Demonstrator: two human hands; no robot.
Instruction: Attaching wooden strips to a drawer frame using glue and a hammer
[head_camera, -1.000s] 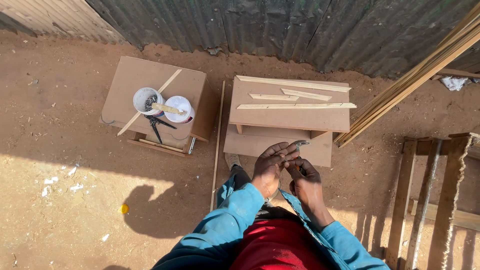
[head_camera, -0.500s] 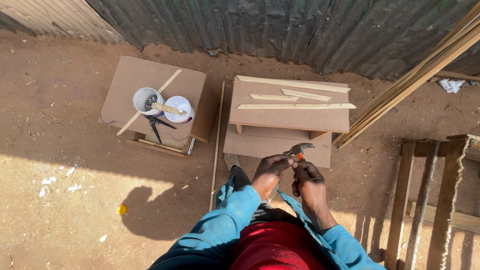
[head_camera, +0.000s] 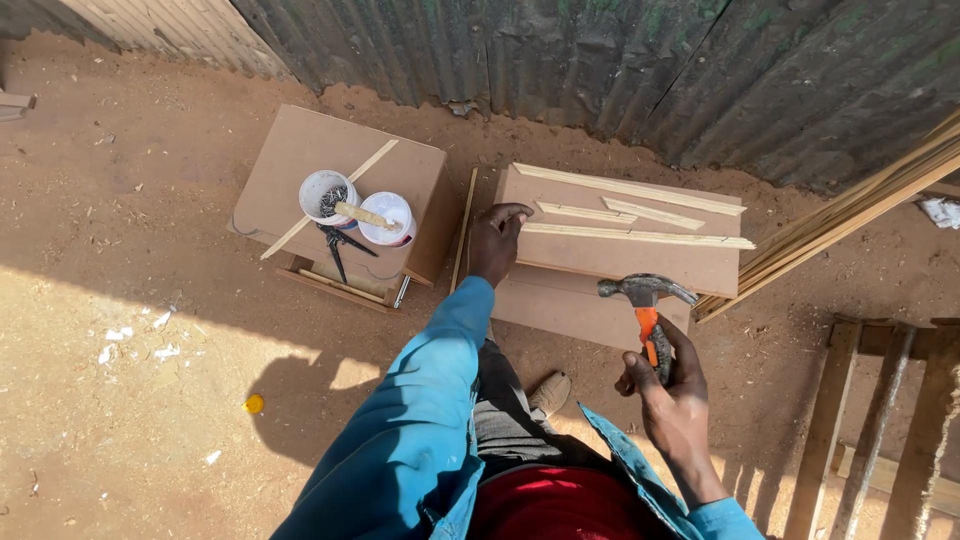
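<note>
My right hand (head_camera: 668, 395) grips the orange handle of a claw hammer (head_camera: 645, 296), whose steel head hovers over the front of a brown board box (head_camera: 610, 262) on the dirt ground. My left hand (head_camera: 496, 240) reaches forward in a blue sleeve and rests its fingers on the box's near left corner, just beside a long thin wood strip (head_camera: 640, 237) lying across the top. Two shorter strips (head_camera: 620, 211) lie farther back on the same top.
A second brown box (head_camera: 300, 160) to the left carries two white tubs (head_camera: 352, 204), one with nails, a stick and dark pliers (head_camera: 335, 246). A corrugated metal wall runs along the back. Timber lengths (head_camera: 850, 215) lean at right, and a wooden frame (head_camera: 880, 420) lies at lower right.
My hands were together near my lap; the hammer came up in my right hand, and my left hand has stretched forward onto the box corner.
</note>
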